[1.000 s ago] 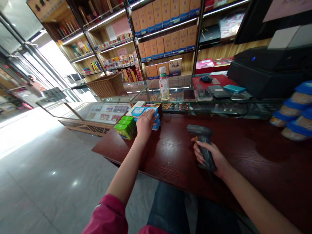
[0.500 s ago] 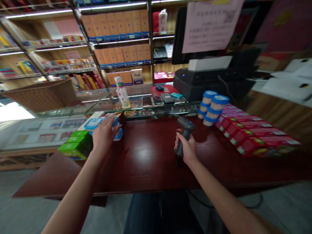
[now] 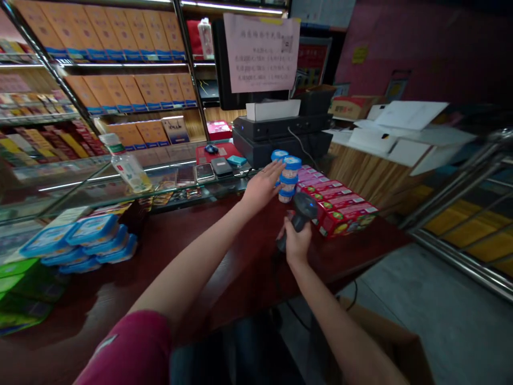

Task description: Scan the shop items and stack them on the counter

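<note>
My left hand (image 3: 262,186) stretches across the counter with its fingers extended, right beside the stacked round tubs with blue lids (image 3: 289,179). Its fingertips overlap the tubs; whether they touch is unclear. In my right hand (image 3: 298,243) is a dark handheld barcode scanner (image 3: 305,206), gripped by its handle with the head pointing up and away. Just past the scanner lies a row of red and pink boxes (image 3: 336,200). Flat blue-lidded containers (image 3: 94,230) are stacked at the left of the dark red counter (image 3: 176,251), beside green boxes (image 3: 28,297).
A clear bottle (image 3: 126,166) stands on the glass case behind the counter, left of phones (image 3: 222,167). Behind the tubs are a black cash drawer (image 3: 276,143) and a monitor bearing a paper sign (image 3: 262,56). A metal railing (image 3: 465,262) runs at right.
My left hand has left the flat blue-lidded containers and moved right to the stacked round tubs. The view has turned to the right. My right hand still holds the scanner.
</note>
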`<action>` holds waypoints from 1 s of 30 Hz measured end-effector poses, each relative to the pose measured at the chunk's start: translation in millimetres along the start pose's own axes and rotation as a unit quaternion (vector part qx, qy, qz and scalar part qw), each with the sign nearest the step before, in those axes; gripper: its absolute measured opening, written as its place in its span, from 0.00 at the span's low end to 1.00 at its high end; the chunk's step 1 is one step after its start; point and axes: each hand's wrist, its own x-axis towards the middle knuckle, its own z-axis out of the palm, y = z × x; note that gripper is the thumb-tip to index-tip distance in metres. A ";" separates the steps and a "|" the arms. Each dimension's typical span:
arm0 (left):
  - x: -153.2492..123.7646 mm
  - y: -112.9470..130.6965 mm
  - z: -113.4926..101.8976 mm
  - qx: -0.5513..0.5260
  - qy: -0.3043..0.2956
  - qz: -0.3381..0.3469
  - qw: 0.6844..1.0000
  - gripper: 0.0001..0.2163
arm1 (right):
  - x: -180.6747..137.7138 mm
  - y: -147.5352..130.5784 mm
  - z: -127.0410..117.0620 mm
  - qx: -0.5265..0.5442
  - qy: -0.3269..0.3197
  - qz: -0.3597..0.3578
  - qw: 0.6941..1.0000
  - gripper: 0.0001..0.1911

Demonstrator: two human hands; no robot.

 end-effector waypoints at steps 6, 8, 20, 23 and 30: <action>65.0 -23.8 53.1 0.014 -0.008 -0.050 0.999 0.28 | 7.6 6.9 2.0 -0.023 0.012 0.054 0.998 0.18; 70.1 -31.2 60.3 -0.015 0.013 -0.076 0.997 0.25 | 9.5 8.0 1.3 -0.026 0.015 0.056 0.998 0.19; -70.6 -40.0 -43.7 -0.204 0.150 -0.200 0.947 0.17 | -5.1 -7.1 4.7 0.063 -0.156 0.143 0.975 0.22; -136.0 -45.8 -81.1 -0.210 0.151 -0.246 0.934 0.17 | -18.4 -12.6 10.0 0.069 -0.266 0.206 0.939 0.24; -249.9 -54.9 -142.6 -0.164 0.192 -0.315 0.915 0.19 | -67.9 -24.4 66.5 0.053 -0.452 0.246 0.856 0.22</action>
